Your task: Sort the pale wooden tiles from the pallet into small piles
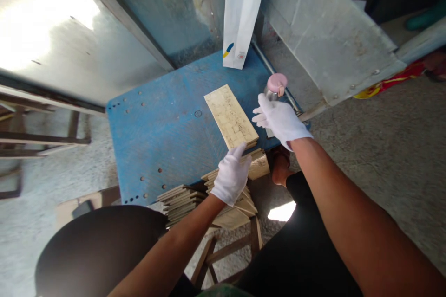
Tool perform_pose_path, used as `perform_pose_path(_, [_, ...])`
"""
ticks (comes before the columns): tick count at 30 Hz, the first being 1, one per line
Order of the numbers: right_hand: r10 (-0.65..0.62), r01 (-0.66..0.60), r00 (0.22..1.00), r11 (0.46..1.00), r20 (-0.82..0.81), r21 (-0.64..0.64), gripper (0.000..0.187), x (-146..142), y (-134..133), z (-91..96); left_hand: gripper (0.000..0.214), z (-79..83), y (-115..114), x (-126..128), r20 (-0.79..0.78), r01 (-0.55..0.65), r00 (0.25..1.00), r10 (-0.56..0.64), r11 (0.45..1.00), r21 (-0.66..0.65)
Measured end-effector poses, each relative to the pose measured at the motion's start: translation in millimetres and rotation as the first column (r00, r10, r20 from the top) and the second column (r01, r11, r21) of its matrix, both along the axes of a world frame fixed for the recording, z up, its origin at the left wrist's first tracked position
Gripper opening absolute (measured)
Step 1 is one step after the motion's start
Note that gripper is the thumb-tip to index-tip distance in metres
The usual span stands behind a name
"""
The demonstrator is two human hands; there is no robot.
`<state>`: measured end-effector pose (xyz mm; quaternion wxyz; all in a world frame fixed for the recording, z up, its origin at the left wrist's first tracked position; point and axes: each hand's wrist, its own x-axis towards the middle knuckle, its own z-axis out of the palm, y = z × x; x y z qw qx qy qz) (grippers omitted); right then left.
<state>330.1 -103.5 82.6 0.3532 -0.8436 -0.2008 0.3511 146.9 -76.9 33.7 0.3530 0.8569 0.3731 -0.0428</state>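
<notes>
Both my hands wear white gloves. My left hand (231,175) rests with curled fingers on the near end of a pale wooden strip (230,115) that lies on the blue table (156,134). My right hand (279,119) is wrapped round a metal bottle with a pink cap (276,85) at the table's right edge. Below my left hand, stacks of similar wooden strips (195,199) sit on a wooden stool (223,246).
A white paper bag (242,14) hangs at the table's far edge. Grey metal panels (324,28) stand behind and to the right. A wooden frame (42,139) is at the left. My foot (280,167) rests on the concrete floor (383,148).
</notes>
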Motion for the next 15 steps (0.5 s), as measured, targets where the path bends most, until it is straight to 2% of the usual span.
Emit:
perform_pose_path(2, [0.06,-0.054,0.997,0.992,0.041,-0.116,0.068,-4,0,-13.0,0.053,-0.1,13,-3,-0.043,-0.174,0.984,0.175,0.985,0.015])
perform_pose_path(3, [0.101,-0.089,0.993,0.98,0.058,-0.178,0.065,-7,0,-18.5,0.055,-1.3,20,-3,-0.061,-0.225,0.973,0.224,0.974,-0.002])
perform_pose_path(7, [0.292,-0.242,0.953,0.895,0.082,-0.375,0.063,-18,-1,-32.4,0.057,-7.1,38,0,-0.06,-0.274,0.961,0.269,0.953,-0.126])
perform_pose_path(9, [0.333,-0.282,0.941,0.872,0.064,-0.399,0.064,-21,0,-35.9,0.059,-7.6,39,4,-0.056,-0.288,0.958,0.283,0.944,-0.159])
perform_pose_path(15, [0.33,-0.298,0.944,0.87,0.016,-0.393,0.063,-25,2,-37.4,0.067,-2.1,32,14,-0.104,-0.328,0.944,0.312,0.917,-0.225])
